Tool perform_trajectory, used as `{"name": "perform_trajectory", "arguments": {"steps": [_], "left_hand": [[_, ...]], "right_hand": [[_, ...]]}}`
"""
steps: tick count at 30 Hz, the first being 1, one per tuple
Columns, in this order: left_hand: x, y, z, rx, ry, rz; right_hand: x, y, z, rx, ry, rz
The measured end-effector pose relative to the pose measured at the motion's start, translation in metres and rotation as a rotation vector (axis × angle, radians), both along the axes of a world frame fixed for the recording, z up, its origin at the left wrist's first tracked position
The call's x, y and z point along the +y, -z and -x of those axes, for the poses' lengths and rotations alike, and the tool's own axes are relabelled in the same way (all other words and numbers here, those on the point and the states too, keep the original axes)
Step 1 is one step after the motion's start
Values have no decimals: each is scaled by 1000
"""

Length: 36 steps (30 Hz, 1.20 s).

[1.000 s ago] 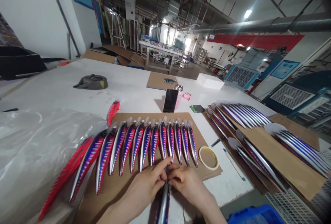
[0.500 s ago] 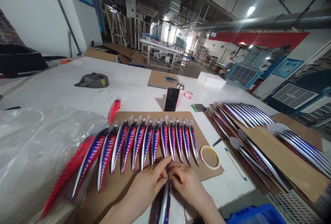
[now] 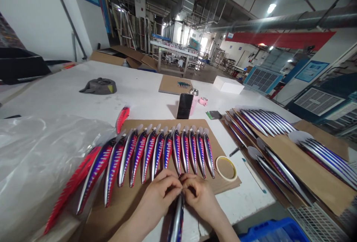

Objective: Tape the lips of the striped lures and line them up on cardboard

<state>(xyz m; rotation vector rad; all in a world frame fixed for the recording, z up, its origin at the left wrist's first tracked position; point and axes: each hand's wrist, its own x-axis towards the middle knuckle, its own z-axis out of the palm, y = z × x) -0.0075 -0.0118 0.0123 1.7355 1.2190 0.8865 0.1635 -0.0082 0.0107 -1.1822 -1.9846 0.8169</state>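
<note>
White table: I see left hand and right hand pinching, probably the near-side fishing lure by its end; fine fingertip work, next calls for steadiness.

Two hands, one near lure, twelve striped lures in row, two red lures, one tape roll.

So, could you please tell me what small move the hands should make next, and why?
Probably steady the fishing lure with the left hand while the right hand works at its far tip, because both pinch there, close together; any small part between them is hidden.
</note>
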Motion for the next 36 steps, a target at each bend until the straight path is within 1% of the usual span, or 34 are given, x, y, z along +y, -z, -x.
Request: {"name": "perform_trajectory", "arguments": {"steps": [4,7,9,13,18,21,26,28,32,36], "left_hand": [[0,-7,2,66,22,60],[1,-5,4,109,92,108],[1,-2,4,144,107,117],[2,3,2,232,69,44],[2,2,-1,322,44,-10],[1,1,-3,335,37,-26],[-1,0,-4,357,37,-38],[0,1,-3,354,43,-39],[1,3,0,318,74,-25],[0,6,-1,272,86,-70]], "right_hand": [[0,1,-1,-16,20,-3],[0,0,-1,-38,44,-8],[0,-1,-2,-42,44,-6],[0,1,-3,-25,34,10],[1,7,-3,-10,31,18],[1,4,-4,-22,31,29],[0,-5,-5,-46,-27,73],[-1,-6,-3,-48,-3,82],[-4,-1,2,-15,90,62],[-8,1,3,55,102,19]]}}
